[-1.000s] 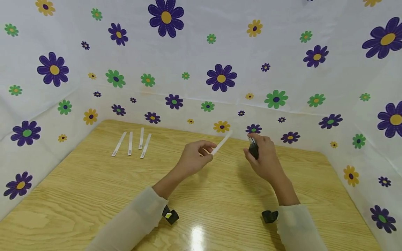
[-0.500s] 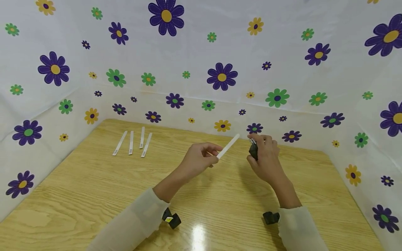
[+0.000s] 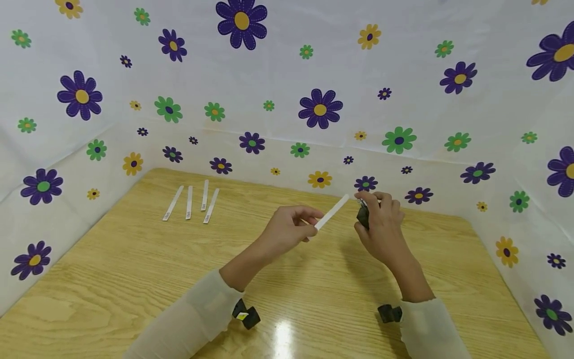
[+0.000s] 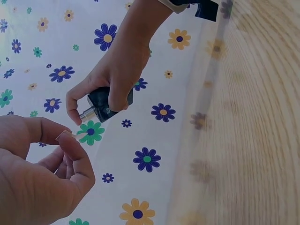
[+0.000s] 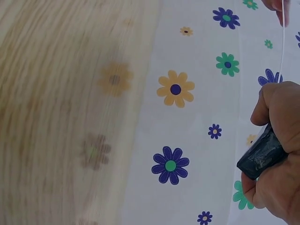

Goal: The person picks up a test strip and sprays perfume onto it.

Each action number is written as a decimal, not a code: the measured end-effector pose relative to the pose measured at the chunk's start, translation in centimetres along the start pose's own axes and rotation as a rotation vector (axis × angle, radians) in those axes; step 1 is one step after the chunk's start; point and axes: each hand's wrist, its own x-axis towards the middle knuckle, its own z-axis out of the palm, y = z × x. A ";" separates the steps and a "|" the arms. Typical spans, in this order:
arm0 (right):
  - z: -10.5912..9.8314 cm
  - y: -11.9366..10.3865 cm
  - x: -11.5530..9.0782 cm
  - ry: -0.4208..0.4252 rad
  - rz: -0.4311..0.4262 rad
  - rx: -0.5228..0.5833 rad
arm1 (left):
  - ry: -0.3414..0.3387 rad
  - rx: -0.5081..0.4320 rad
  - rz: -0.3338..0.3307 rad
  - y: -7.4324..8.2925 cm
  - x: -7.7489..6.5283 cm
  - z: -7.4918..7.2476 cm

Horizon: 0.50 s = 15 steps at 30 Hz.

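Observation:
My left hand (image 3: 289,228) pinches the lower end of a white paper test strip (image 3: 332,212) between thumb and fingers. The strip slants up to the right above the table. My right hand (image 3: 382,224) grips a small dark perfume bottle (image 4: 99,101), tilted so its silver spray top (image 4: 87,114) faces the left hand. The right index finger lies at that spray top; whether it presses down cannot be seen. In the head view, the strip's free end is just left of the bottle's top. The right wrist view shows the bottle's dark base (image 5: 260,157) and the strip edge-on.
Several more white strips (image 3: 189,203) with small printed ends lie at the table's back left. The wooden table (image 3: 112,279) meets a white flowered cloth (image 3: 269,75) at its back and sides. A black wrist mount (image 3: 246,314) hangs at the left sleeve, another (image 3: 389,313) at the right.
My left hand has moved a little right, bringing the strip closer to the bottle. The right hand has shifted slightly right in the view, still gripping the bottle.

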 end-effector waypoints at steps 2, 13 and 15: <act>0.0 -0.1 0.0 0.006 -0.005 0.009 | -0.004 -0.006 0.003 0.1 0.0 0.1; 0.2 -0.7 -0.1 0.011 -0.039 -0.020 | -0.025 -0.018 0.001 0.5 -0.5 0.3; 0.2 -0.8 -0.1 0.014 -0.044 -0.033 | -0.027 -0.016 0.004 0.5 -0.5 0.3</act>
